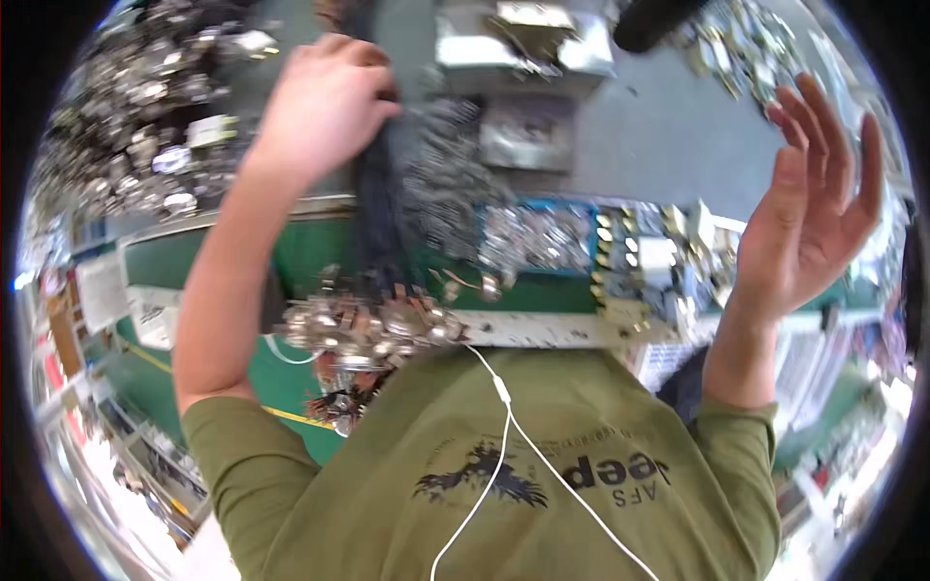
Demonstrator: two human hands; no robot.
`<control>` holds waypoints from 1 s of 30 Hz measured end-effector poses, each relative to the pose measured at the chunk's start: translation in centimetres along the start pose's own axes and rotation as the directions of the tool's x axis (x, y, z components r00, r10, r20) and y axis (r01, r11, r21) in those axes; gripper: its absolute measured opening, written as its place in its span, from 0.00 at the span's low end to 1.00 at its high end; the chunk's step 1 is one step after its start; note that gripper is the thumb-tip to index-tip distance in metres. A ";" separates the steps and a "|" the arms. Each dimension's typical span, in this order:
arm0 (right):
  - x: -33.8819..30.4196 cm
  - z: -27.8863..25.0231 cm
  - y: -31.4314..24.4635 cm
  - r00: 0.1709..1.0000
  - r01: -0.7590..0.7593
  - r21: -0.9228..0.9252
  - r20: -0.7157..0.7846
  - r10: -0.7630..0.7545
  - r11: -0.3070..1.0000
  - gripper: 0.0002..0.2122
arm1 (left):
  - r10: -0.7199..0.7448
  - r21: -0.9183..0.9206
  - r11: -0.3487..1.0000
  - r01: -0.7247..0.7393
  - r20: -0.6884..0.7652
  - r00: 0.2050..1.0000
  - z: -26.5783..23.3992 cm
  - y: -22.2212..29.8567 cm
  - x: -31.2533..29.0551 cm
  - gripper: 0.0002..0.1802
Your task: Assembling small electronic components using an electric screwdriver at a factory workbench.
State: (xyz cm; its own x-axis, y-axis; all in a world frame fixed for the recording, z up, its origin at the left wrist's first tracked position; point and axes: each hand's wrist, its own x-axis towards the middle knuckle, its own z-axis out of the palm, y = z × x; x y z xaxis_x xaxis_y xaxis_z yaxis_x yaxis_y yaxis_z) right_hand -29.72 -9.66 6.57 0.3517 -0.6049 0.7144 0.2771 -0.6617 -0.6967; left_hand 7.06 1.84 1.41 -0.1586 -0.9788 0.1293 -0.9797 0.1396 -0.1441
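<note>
My left hand (329, 107) is at the upper left, its fingers curled and closed at the edge of a long bundle of dark wires (380, 208). The fingertips are partly hidden, and motion blurs the grip. Down the bench front the bundle runs to a cluster of shiny round metal parts with coppery ends (373, 329), close to my shirt. Off to the right, my right hand (814, 203) is raised with its fingers spread and nothing in it. Below and left of it lie pale, blocky parts (659, 257).
A large heap of metal parts (145, 126) covers the bench's left side. Ahead stand a bright metal box (523, 39) and a silvery block (528, 134). A blue tray (540, 204) holds small clear pieces. More parts (746, 48) lie far right, near a dark rounded object (659, 21).
</note>
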 end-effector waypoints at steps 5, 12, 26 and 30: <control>-4.9 -3.6 0.3 0.965 -0.207 -0.493 0.037 0.258 0.845 0.15 | 0.027 -0.045 0.999 -0.027 -0.002 1.000 2.0 0.2 0.3 0.09; -8.4 -4.4 -0.6 0.719 -0.189 -0.908 0.131 0.682 0.374 0.25 | -0.042 -0.263 0.964 0.032 -0.032 0.999 2.3 0.0 0.5 0.09; -8.3 -3.9 2.7 0.725 -0.674 0.568 0.389 0.568 0.471 0.34 | -0.163 -0.611 0.774 0.170 0.067 0.984 0.7 1.3 -0.7 0.13; -8.0 -2.7 3.1 0.756 -0.641 0.645 0.440 0.484 0.416 0.34 | -0.184 -0.616 0.767 0.181 0.059 0.981 0.4 1.5 -0.9 0.12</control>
State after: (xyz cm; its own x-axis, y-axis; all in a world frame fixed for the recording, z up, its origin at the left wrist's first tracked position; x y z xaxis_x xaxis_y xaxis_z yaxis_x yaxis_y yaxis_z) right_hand -34.08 -8.10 -1.14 0.7938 -0.5825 0.1748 0.4662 0.3982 -0.7900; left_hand 5.82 2.88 0.67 0.0316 -0.9950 0.0951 -0.8558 0.0222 0.5169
